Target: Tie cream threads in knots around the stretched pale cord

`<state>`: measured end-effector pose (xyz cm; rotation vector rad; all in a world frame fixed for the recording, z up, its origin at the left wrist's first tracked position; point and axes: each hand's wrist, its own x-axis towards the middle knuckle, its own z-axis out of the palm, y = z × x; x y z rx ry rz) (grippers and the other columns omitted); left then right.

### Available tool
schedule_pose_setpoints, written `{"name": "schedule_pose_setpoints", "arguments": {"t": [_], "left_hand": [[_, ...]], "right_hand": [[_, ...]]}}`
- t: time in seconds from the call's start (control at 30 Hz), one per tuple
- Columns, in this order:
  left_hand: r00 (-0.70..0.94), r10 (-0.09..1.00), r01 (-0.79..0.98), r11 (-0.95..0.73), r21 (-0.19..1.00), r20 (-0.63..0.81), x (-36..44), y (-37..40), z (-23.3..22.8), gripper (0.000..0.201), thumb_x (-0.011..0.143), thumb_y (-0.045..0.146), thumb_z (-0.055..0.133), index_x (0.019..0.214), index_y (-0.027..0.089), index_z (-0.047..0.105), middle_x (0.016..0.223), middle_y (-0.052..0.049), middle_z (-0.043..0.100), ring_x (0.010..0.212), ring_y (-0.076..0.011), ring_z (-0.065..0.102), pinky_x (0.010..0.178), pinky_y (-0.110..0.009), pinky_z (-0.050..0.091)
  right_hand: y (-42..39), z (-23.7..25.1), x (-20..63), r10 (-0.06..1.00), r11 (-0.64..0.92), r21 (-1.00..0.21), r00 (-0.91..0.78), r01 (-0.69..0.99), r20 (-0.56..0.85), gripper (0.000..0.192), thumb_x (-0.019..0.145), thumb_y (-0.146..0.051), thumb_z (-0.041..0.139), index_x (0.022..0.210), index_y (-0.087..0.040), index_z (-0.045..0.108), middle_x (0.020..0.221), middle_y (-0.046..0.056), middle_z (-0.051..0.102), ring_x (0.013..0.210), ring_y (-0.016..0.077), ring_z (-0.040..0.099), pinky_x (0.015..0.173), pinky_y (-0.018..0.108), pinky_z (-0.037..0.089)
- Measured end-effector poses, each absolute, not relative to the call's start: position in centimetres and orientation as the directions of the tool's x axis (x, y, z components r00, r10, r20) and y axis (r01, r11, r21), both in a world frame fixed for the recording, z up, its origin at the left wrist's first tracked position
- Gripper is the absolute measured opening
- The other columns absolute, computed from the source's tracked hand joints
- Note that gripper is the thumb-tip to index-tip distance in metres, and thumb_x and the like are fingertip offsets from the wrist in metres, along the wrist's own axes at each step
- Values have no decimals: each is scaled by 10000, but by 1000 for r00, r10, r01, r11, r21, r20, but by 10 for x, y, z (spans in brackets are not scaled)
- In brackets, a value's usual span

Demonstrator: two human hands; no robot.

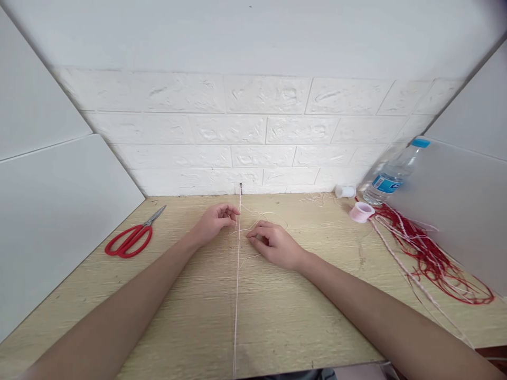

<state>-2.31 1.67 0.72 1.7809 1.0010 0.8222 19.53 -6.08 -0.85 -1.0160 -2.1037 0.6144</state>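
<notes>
Taut pink cord (238, 264) runs lengthwise betw. hands, wall pin to worktop (158, 306) edge. L hand (214, 221) pinches it; R hand (275, 245) grip narrow on loose strand (259, 215), just right.

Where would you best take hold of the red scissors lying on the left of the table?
By the red loops of the scissors, coming from above on the near side. They lie flat and closed, loops toward the person, blades pointing to the wall, with bare table around them.
</notes>
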Motion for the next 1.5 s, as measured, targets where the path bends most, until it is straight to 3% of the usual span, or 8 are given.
{"name": "schedule_pose_setpoints", "arguments": {"t": [0.13, 0.57, 1.5], "left_hand": [[520, 846, 330, -321, 888, 112, -21, 12, 9, 251, 728, 272, 655, 965, 191, 647, 816, -15, 627, 727, -133, 566, 684, -281, 446], [480, 870, 323, -294, 899, 112, -19, 12, 5, 240, 755, 360, 672, 885, 169, 603, 738, -10, 607, 655, -118, 557, 625, -266, 452], [458, 880, 367, -313, 876, 123, -18, 14, 2, 305, 762, 410, 663, 959, 189, 588, 677, 12, 611, 583, -122, 564, 600, -277, 449]], "right_hand": [[-60, -9, 195, 807, 581, -667, -439, 467, 396, 195, 889, -171, 533, 994, -195, 695, 916, 46, 615, 766, 129, 569, 693, 265, 448], [-60, -9, 196, 814, 568, -677, -438, 467, 381, 187, 894, -181, 532, 981, -195, 697, 922, 42, 608, 699, 109, 552, 672, 258, 445], [-61, -7, 196, 808, 578, -671, -439, 465, 392, 163, 889, -182, 544, 941, -195, 698, 910, 43, 606, 753, 125, 568, 692, 265, 451]]}}
